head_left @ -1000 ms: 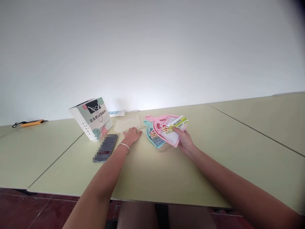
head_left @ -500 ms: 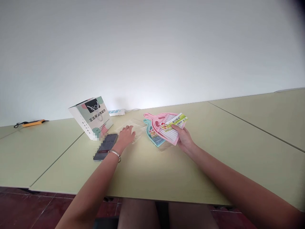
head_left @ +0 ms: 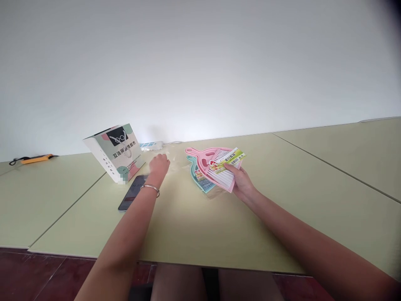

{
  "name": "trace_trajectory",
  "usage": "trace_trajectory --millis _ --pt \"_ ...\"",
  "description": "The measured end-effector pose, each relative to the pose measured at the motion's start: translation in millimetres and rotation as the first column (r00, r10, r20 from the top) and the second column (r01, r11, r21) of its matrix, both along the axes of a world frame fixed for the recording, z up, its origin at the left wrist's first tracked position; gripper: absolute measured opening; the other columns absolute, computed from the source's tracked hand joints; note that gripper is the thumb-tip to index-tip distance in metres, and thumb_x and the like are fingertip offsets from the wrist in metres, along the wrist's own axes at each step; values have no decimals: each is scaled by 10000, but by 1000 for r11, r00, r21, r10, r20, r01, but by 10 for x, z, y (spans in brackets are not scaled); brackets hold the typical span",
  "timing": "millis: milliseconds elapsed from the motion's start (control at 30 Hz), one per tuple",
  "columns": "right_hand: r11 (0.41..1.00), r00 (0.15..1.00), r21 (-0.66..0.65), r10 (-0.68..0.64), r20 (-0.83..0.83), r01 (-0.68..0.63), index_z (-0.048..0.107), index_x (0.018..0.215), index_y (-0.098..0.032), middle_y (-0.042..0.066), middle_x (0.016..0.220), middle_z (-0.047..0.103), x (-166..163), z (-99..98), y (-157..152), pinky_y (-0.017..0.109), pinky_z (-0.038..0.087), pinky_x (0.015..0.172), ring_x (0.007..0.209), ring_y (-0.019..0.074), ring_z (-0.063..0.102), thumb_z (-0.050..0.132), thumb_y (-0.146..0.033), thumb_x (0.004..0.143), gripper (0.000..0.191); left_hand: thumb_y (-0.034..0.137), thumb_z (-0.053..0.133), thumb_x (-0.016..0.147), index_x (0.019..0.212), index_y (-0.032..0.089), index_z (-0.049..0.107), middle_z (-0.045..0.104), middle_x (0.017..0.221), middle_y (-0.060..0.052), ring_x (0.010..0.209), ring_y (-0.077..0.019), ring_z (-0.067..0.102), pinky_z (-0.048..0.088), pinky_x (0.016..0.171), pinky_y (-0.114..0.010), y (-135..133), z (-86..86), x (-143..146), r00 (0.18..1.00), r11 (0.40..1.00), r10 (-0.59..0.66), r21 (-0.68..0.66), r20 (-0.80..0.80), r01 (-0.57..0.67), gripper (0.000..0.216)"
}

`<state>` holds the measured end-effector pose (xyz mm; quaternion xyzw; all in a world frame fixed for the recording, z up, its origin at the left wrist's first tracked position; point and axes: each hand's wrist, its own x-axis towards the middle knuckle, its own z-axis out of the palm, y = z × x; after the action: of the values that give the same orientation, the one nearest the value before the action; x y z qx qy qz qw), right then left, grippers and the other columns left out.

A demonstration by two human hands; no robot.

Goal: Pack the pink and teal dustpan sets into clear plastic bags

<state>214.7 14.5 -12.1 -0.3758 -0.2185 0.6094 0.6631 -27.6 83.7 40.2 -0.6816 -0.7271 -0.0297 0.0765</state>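
My right hand (head_left: 242,182) grips a pink dustpan and brush set (head_left: 205,162) by its right side, thumb on top of the green and white label card. Underneath it lies a similar turquoise dustpan set (head_left: 196,177), partly covered. My left hand (head_left: 159,165), with a bracelet at the wrist, is closed in a fist on a thin clear plastic bag (head_left: 177,154). The film spreads out beyond its fingers and is hard to see against the table. A phone (head_left: 131,194) lies flat just left of that wrist, partly hidden by the forearm.
A printed paper gift bag (head_left: 120,154) stands tilted at the left. Behind it, a white packet with blue print (head_left: 151,146) lies by the wall. An orange object with a black strap (head_left: 37,159) lies at the far left. Seams run between the pale tables (head_left: 313,200).
My left hand has gone from spread fingers to a fist, moving slightly forward and left with the plastic film. My right hand still holds the pink set. The view has shifted slightly.
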Motion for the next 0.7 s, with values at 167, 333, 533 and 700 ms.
trace_trajectory --millis 167,333,533,700 --pt "997 997 41 72 -3 -72 629 976 -184 61 964 726 -28 62 -56 385 573 813 904 236 685 648 -148 738 241 46 303 814 1225 104 443 629 1001 -178 938 -293 603 456 752 -375 -439 359 -77 989 988 -94 115 -114 107 439" --pt "981 977 10 193 95 -195 625 972 -176 67 957 729 -30 161 -124 360 578 788 868 228 695 642 -125 745 233 176 394 840 1069 181 545 664 909 -105 865 -242 617 448 721 -323 -594 137 -21 991 989 -130 70 28 127 274" --pt "950 926 -113 311 217 -292 627 949 -158 74 885 738 -6 168 -140 348 576 772 807 216 703 616 -113 766 189 242 457 816 782 194 573 670 870 -74 799 -202 600 408 656 -276 -472 -255 -54 915 988 -154 72 373 137 130" --pt "923 872 -163 382 306 -347 644 940 -156 77 914 735 -7 168 -157 340 573 767 833 220 699 622 -123 766 178 261 512 745 726 193 560 653 797 -43 769 -187 582 398 654 -271 -463 -233 -146 801 996 -59 93 596 4 86"
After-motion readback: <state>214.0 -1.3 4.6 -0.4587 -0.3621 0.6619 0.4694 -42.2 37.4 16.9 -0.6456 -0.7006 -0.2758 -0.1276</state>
